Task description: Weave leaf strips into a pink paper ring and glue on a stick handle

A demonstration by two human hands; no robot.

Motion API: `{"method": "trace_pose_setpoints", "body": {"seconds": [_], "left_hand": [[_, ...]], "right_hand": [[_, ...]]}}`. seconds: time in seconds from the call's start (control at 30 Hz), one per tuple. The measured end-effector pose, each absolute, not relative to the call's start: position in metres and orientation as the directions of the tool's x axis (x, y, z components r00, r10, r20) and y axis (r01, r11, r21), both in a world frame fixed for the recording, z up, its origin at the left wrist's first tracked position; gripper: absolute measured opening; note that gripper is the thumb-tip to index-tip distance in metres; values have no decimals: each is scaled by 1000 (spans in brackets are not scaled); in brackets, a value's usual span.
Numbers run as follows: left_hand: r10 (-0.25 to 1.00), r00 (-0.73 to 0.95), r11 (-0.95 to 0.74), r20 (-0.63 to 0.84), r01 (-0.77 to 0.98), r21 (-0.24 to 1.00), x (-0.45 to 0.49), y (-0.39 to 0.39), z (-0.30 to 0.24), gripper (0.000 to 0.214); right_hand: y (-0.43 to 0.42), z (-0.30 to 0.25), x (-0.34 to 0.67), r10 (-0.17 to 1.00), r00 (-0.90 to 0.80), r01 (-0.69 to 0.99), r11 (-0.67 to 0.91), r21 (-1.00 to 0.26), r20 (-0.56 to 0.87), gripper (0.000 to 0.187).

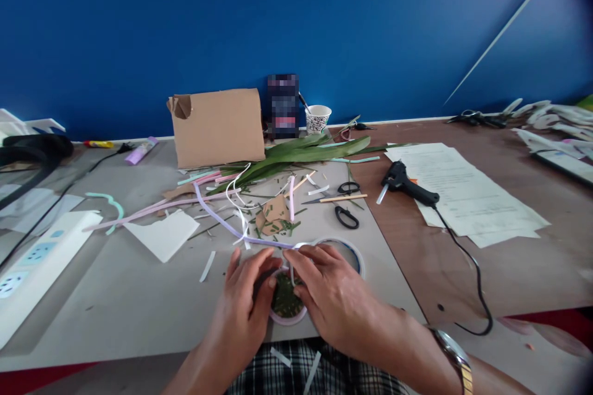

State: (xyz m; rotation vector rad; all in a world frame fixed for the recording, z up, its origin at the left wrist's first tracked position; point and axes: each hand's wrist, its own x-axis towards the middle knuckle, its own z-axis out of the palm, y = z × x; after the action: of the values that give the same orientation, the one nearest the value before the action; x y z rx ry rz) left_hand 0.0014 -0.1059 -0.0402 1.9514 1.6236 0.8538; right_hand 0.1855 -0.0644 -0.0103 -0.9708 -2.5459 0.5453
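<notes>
My left grip (245, 293), its closure unclear to me, and right grip (336, 287), pinching a narrow white strip (291, 273), flanked the round, pink-rimmed, green-filled disc (287, 321) between them, probably to steady it.

Head-worn view, close above tabletop (152, 302), facing forward and down.

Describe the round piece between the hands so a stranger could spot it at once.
From the blue wall, come down the grey table to its near edge. There, between the left hand and the right hand, is a small round piece. Its pink rim and green filling set it apart from the larger pale ring beyond the right hand.
</notes>
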Motion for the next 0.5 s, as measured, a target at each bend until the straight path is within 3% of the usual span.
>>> {"method": "trace_pose_setpoints", "body": {"seconds": [0.2, 0.5], "left_hand": [[960, 206, -278, 188, 730, 624, -1, -106, -38, 33], [897, 323, -434, 303, 776, 458, -1, -101, -46, 49]], "right_hand": [[-65, -11, 186, 681, -705, 532, 694, -485, 200, 41], [-65, -12, 187, 682, -711, 524, 677, -517, 172, 43]]}}
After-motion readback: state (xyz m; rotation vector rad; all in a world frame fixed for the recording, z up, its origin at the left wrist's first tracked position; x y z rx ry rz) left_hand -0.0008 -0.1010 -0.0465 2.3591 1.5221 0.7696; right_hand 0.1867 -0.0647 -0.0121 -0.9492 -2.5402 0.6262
